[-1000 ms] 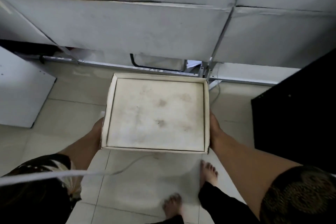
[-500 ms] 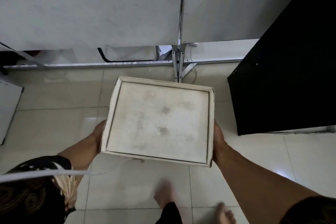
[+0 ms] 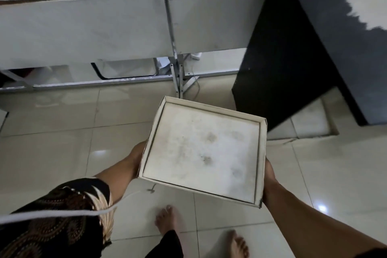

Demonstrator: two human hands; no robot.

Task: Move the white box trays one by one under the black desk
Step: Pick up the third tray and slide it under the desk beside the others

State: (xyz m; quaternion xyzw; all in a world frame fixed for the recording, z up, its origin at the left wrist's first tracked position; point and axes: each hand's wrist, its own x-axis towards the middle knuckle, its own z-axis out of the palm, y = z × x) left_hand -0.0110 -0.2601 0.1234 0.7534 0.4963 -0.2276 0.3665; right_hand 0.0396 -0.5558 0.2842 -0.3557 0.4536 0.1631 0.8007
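I carry a shallow white box tray (image 3: 204,151), empty and stained inside, held level above the tiled floor. My left hand (image 3: 137,156) grips its left wall; most of the fingers are hidden beneath it. My right hand (image 3: 269,176) holds the right wall, fingers also tucked under. The black desk (image 3: 293,33) stands at the upper right, its dark side panel just beyond the tray's far right corner. Under the desk, another white tray (image 3: 310,119) lies on the floor.
Large white panels (image 3: 94,23) on a metal frame (image 3: 176,69) lean along the far side. My bare feet (image 3: 167,220) are on the glossy floor tiles below the tray. A white cord (image 3: 52,214) runs across the lower left.
The view has swung right while I step. The tray now sits further right and closer to the black desk, which fills more of the upper right. Both hands keep their grip.
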